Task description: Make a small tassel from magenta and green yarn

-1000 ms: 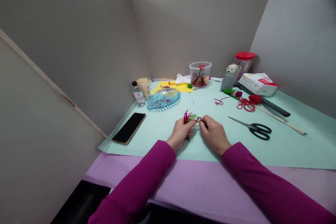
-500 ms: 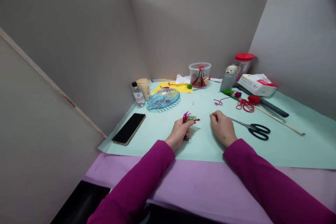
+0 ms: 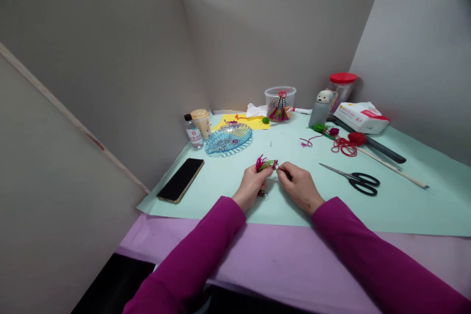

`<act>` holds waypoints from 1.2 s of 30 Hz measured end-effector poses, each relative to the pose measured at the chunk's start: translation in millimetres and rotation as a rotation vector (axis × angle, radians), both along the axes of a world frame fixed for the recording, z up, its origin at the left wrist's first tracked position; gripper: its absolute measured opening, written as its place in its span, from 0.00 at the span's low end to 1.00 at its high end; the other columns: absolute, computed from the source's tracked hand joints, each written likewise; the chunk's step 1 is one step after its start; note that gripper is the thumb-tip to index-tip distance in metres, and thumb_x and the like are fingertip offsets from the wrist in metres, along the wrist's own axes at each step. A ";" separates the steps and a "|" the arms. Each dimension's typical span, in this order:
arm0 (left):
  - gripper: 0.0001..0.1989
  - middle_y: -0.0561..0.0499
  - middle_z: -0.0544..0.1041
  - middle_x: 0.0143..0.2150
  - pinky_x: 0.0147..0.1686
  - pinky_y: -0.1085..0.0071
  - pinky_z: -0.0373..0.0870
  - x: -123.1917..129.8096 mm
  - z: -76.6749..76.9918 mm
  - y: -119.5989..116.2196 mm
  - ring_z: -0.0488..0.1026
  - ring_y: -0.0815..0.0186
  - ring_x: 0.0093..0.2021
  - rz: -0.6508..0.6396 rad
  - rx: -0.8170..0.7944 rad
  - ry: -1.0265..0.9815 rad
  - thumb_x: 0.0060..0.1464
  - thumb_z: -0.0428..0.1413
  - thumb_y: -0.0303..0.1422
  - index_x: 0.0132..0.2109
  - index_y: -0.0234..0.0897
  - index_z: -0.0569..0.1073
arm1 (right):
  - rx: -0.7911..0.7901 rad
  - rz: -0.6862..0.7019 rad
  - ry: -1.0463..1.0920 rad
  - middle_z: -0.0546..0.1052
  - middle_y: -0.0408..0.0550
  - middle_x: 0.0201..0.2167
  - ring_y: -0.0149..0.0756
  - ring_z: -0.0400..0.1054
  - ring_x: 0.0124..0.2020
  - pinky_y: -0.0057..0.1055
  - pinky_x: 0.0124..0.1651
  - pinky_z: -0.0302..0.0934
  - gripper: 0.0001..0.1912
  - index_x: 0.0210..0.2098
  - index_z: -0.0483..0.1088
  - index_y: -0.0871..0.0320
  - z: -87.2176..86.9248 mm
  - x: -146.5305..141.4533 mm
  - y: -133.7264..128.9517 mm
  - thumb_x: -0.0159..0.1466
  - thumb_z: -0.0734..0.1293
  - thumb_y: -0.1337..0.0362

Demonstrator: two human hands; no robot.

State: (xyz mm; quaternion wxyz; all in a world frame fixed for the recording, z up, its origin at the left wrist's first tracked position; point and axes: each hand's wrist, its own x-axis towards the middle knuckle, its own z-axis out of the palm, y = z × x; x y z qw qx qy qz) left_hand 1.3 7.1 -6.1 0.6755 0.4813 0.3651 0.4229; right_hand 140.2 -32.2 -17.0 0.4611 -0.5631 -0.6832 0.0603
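My left hand (image 3: 252, 184) is closed around a magenta and green yarn tassel (image 3: 262, 163), its loose strands fanning out above the thumb. Below the fingers a dark beaded end with a small clear loop pokes out; the rest is covered by the palm. My right hand (image 3: 300, 185) pinches right beside the tassel's strand tips, thumb and forefinger together; what sits between them is too small to tell. To the right of it lie scissors (image 3: 353, 177) with black handles, blades slightly apart or closed, I cannot tell.
A phone (image 3: 181, 180) lies at left, near a blue shell-shaped dish (image 3: 228, 141) with beads. Behind stand a small bottle (image 3: 194, 132), a cup (image 3: 201, 122) and a clear tub (image 3: 272, 103). Red yarn (image 3: 344, 146), a stick (image 3: 397, 170) and a tissue pack (image 3: 360, 117) are at right.
My right hand has moved left, away from the scissors' tip, up to the tassel's strand ends. My left hand keeps its hold on the tassel almost unmoved.
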 end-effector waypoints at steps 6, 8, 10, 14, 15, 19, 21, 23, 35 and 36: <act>0.13 0.61 0.52 0.20 0.18 0.75 0.41 -0.3 4.9 -1.8 0.46 0.78 0.17 0.024 -0.015 -0.037 0.42 0.61 0.31 0.30 0.35 0.63 | 0.093 -0.108 0.045 0.67 0.40 0.22 0.28 0.58 0.23 0.26 0.31 0.52 0.08 0.27 0.64 0.56 3.1 0.2 -2.6 0.62 0.59 0.63; 0.13 0.61 0.52 0.20 0.18 0.75 0.41 0.6 3.6 -1.9 0.46 0.78 0.17 0.027 -0.007 -0.026 0.42 0.61 0.31 0.29 0.35 0.63 | 0.068 -0.030 -0.014 0.67 0.41 0.23 0.29 0.59 0.25 0.26 0.32 0.52 0.08 0.27 0.64 0.56 1.9 -1.2 -2.5 0.62 0.58 0.64; 0.12 0.61 0.54 0.20 0.17 0.75 0.42 1.7 1.2 -1.6 0.47 0.78 0.17 0.031 0.015 -0.001 0.43 0.61 0.31 0.29 0.35 0.63 | 0.041 0.012 -0.061 0.69 0.42 0.25 0.30 0.61 0.27 0.26 0.34 0.53 0.08 0.27 0.64 0.56 -0.1 -2.2 -1.7 0.62 0.58 0.65; 0.11 0.60 0.55 0.19 0.17 0.75 0.44 2.7 -2.4 -0.4 0.49 0.77 0.17 0.045 0.044 0.042 0.43 0.60 0.31 0.30 0.35 0.64 | 0.010 0.004 -0.096 0.69 0.43 0.25 0.31 0.62 0.28 0.27 0.34 0.53 0.08 0.28 0.64 0.57 -3.0 -2.0 -0.1 0.62 0.57 0.65; 0.11 0.60 0.55 0.19 0.17 0.75 0.44 2.7 -2.7 -0.3 0.49 0.77 0.17 0.049 0.046 0.047 0.43 0.60 0.31 0.30 0.35 0.64 | 0.005 0.004 -0.101 0.69 0.42 0.25 0.31 0.62 0.28 0.27 0.34 0.53 0.08 0.28 0.64 0.56 -3.3 -1.8 0.1 0.62 0.57 0.65; 0.11 0.60 0.56 0.20 0.17 0.75 0.44 2.7 -2.1 -0.9 0.50 0.78 0.17 0.063 0.057 0.061 0.42 0.60 0.32 0.31 0.34 0.65 | -0.003 -0.005 -0.117 0.69 0.43 0.26 0.31 0.62 0.28 0.27 0.35 0.53 0.08 0.28 0.64 0.56 -3.5 -1.1 0.4 0.62 0.57 0.65; 0.11 0.59 0.57 0.21 0.17 0.75 0.44 3.0 -1.6 -1.6 0.50 0.78 0.17 0.070 0.060 0.067 0.42 0.60 0.32 0.31 0.34 0.66 | -0.002 -0.009 -0.134 0.69 0.43 0.26 0.31 0.61 0.28 0.27 0.34 0.53 0.08 0.27 0.63 0.56 -3.9 -0.8 0.6 0.62 0.57 0.65; 0.11 0.59 0.58 0.22 0.18 0.76 0.44 3.6 -1.6 -2.1 0.50 0.78 0.18 0.078 0.066 0.075 0.42 0.60 0.32 0.31 0.33 0.66 | -0.003 -0.011 -0.149 0.69 0.43 0.25 0.31 0.61 0.27 0.27 0.34 0.53 0.08 0.27 0.63 0.56 -4.5 -0.5 1.0 0.62 0.57 0.65; 0.12 0.59 0.57 0.22 0.18 0.76 0.46 3.0 -3.0 -1.4 0.50 0.77 0.19 0.046 0.097 0.114 0.42 0.61 0.35 0.30 0.34 0.66 | 0.064 -0.106 -0.167 0.72 0.45 0.29 0.32 0.64 0.30 0.27 0.33 0.53 0.09 0.30 0.66 0.56 -6.8 2.7 3.4 0.64 0.57 0.63; 0.12 0.59 0.57 0.22 0.18 0.76 0.46 2.9 -2.6 -1.4 0.50 0.77 0.19 0.043 0.097 0.116 0.42 0.61 0.35 0.30 0.34 0.66 | 0.068 -0.118 -0.170 0.72 0.45 0.29 0.32 0.64 0.30 0.27 0.33 0.53 0.10 0.30 0.66 0.56 -6.8 3.1 3.5 0.64 0.57 0.63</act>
